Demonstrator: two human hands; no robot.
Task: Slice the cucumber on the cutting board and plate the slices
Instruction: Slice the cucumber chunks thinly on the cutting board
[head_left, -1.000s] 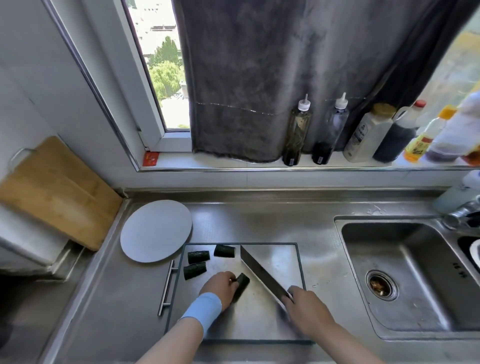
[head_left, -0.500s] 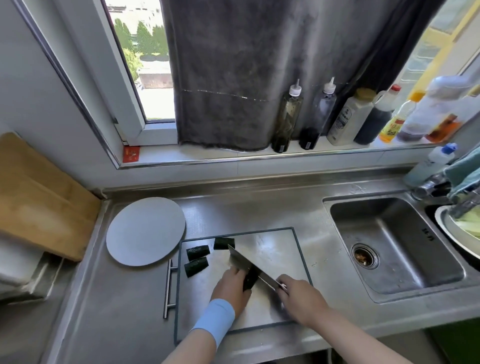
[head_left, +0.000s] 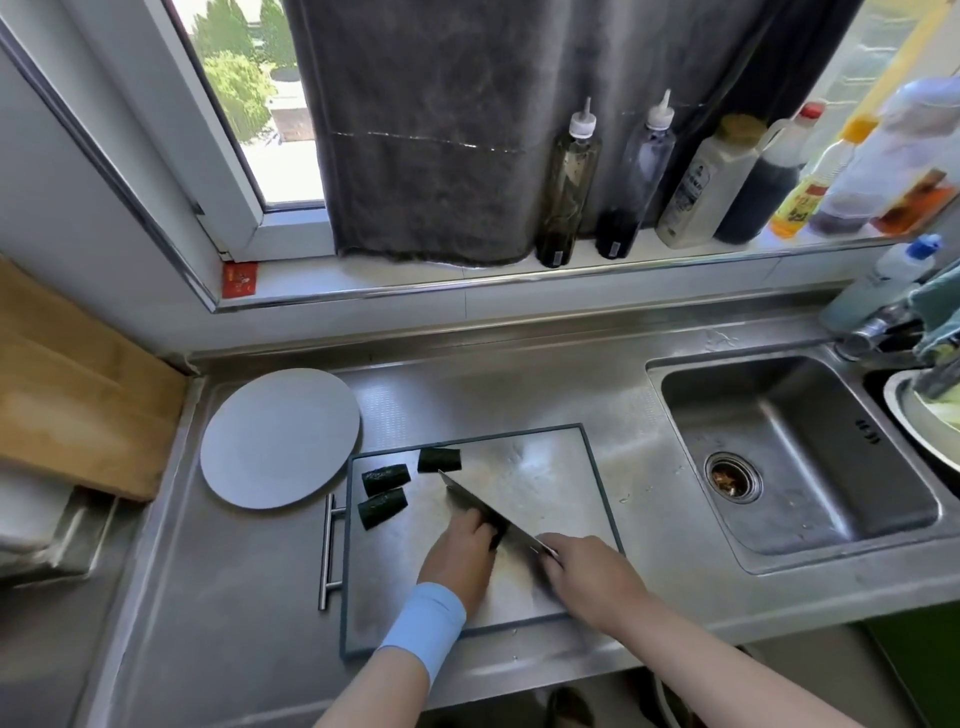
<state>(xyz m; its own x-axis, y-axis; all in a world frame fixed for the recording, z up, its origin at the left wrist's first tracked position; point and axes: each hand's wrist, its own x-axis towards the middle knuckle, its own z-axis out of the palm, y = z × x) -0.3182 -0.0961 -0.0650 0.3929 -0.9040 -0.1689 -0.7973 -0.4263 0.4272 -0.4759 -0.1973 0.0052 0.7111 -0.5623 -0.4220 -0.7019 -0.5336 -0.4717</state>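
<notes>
Left hand (head_left: 460, 551): fingers curled on the cucumber piece (head_left: 497, 535), mid cutting board (head_left: 561, 467).
Right hand (head_left: 587, 577): fingers wrapped round the knife (head_left: 483, 506) handle.
Cut: the person should tuck fingertips back, slicing straight down.

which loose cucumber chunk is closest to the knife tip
The rightmost dark green cucumber chunk, just beyond the tip of the steel cleaver; the other two lie further left.

One wide-angle view, worn on the person's head, looks forward and steeply down onto a steel counter (head_left: 234, 597). The cutting board (head_left: 545, 467) sits close, low in the middle; the window sill (head_left: 395, 283) crosses the top, the sink (head_left: 779, 415) lies right.
</notes>
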